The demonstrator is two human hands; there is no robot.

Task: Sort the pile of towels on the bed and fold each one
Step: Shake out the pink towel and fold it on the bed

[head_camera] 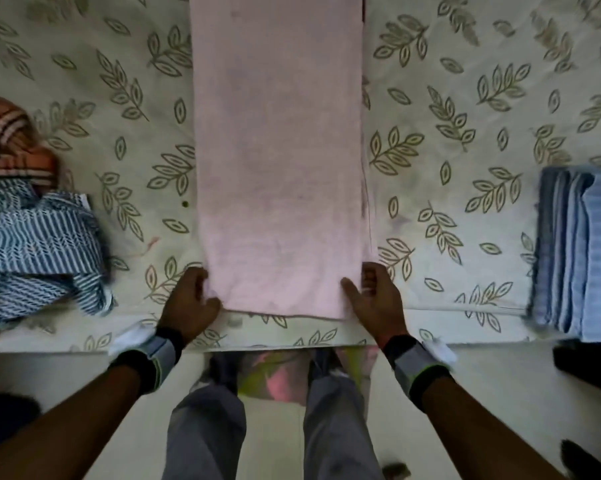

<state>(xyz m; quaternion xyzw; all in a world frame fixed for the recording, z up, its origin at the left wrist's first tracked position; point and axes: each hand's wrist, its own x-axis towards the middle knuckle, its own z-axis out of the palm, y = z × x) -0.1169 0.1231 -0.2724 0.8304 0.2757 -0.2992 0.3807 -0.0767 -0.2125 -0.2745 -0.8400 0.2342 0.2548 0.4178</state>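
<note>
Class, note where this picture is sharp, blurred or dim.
Head view: dim, even light, no hard shadows; the pink towel is fairly sharp; the folded blue towels and striped cloth near the side edges smear with blur; lower corners fall dark.

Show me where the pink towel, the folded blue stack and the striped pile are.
pink towel (278, 150), head view, middle of the cloth
folded blue stack (600, 258), head view, top towel's face
striped pile (39, 237), head view, crumpled middle
</note>
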